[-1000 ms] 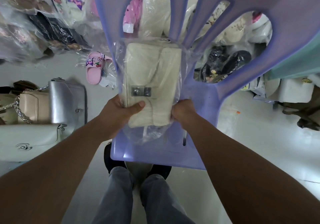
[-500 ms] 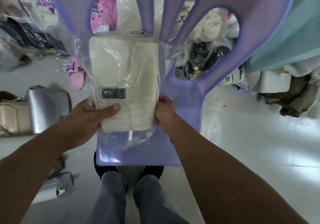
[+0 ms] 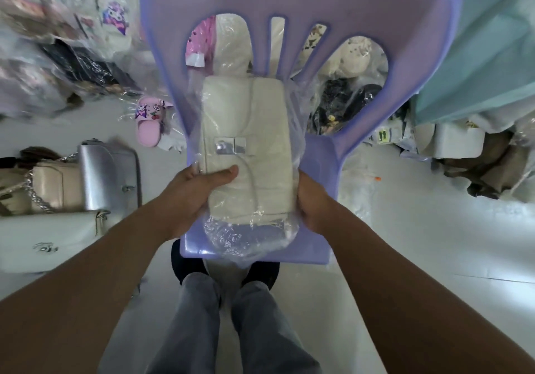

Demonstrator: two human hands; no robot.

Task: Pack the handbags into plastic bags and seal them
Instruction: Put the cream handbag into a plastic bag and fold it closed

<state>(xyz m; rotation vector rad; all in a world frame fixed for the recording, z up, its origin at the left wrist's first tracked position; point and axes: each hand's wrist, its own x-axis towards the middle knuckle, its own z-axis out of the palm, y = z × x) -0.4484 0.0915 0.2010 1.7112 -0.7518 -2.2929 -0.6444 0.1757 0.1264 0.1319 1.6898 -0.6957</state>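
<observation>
Two hands are set on one cream handbag (image 3: 249, 130), which is enclosed in a clear plastic bag (image 3: 252, 243) and held lengthwise over the seat of a purple plastic chair (image 3: 321, 156); whether it rests on the seat cannot be told. The left grip (image 3: 199, 191) is pinched on the handbag's near left side through the plastic, with the thumb (image 3: 225, 175) laid across the front just below the silver clasp (image 3: 230, 145) and the other fingers hidden underneath. The right grip (image 3: 314, 202) is wrapped round the near right edge, and its fingertips are concealed behind the bag. The loose, crumpled end of the plastic bag is left trailing past the handbag's near end, over the front rim of the seat, and whether that end is sealed cannot be made out. On the floor (image 3: 405, 243) to the left, a silver handbag (image 3: 107, 176) is laid just beside a beige handbag (image 3: 55, 185) with a chain strap, and a white handbag (image 3: 49, 234) is placed nearer the person. A pink slipper (image 3: 149, 121) is seen beyond them, near the chair's left side. Plastic-wrapped goods are visible through the slots in the chair back, a teal cloth (image 3: 492, 55) is hung at the right, and grey trouser legs (image 3: 202, 330) are seen below the seat.
</observation>
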